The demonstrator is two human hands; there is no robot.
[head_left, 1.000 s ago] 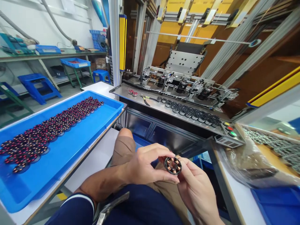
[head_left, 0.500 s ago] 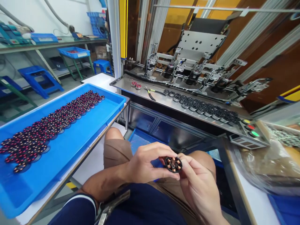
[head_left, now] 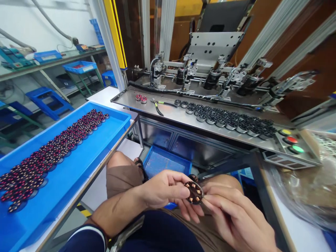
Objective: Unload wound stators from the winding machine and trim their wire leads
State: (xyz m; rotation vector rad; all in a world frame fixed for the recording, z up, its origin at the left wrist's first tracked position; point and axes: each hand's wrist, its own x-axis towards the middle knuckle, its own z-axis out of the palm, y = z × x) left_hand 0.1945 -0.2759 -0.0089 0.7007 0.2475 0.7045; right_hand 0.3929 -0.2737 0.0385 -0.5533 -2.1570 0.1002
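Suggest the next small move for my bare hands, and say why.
Perhaps turn the round black part with copper-coloured coils slightly with your right hand: your left hand holds it with the coils facing you, and your right fingertips are at its rim.

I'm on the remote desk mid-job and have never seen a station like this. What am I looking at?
There's no robot arm here: these are a person's bare hands, seen from a camera on that person's head, looking forward and down. The left hand holds a small round part with copper-coloured pieces inside; the right hand has its fingers at the part's right edge.

To the left, a blue tray carries many dark round parts with red and copper-coloured spots. Ahead, a metal shelf bears two red-topped parts, pliers and many black-topped parts. Behind it stands a machine; yellow, red and green buttons sit at the shelf's right end.
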